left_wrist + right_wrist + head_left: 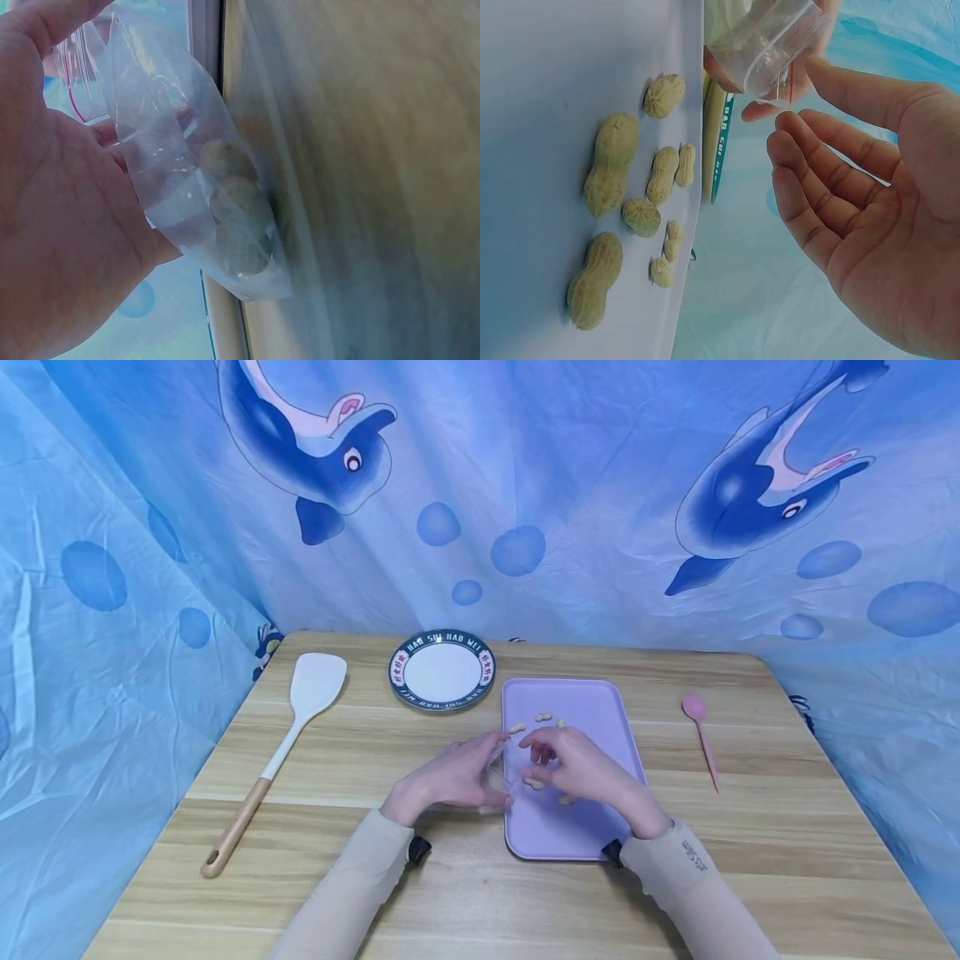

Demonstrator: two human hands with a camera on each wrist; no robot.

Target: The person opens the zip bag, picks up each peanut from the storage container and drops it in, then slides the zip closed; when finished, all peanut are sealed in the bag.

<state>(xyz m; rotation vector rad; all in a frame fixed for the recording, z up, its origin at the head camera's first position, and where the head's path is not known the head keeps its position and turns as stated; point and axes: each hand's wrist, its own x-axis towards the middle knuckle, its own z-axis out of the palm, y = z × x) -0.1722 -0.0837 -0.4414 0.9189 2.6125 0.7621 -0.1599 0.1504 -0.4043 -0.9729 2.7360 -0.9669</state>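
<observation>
My left hand [457, 772] holds a clear zip bag [165, 142] upright at the left edge of the purple tray [555, 839]. Inside the bag, near its bottom, the left wrist view shows a few peanuts [244, 202]. A red zip line marks the bag's mouth, which faces my right hand [577, 764]. That hand hovers over the tray, its fingers loosely bent and nothing between thumb and fingertips; the fingertips are close to the bag's mouth. Several unshelled peanuts [611, 161] lie scattered on the tray, partly hidden beneath the right hand in the head view.
A plate with a dark green patterned rim [442, 703] stands behind the tray to the left. A white spatula [315, 685] with a wooden handle lies far left. Right of the tray lies a small pink spoon [696, 706]. A blue dolphin curtain [480, 485] hangs behind the wooden table [750, 893].
</observation>
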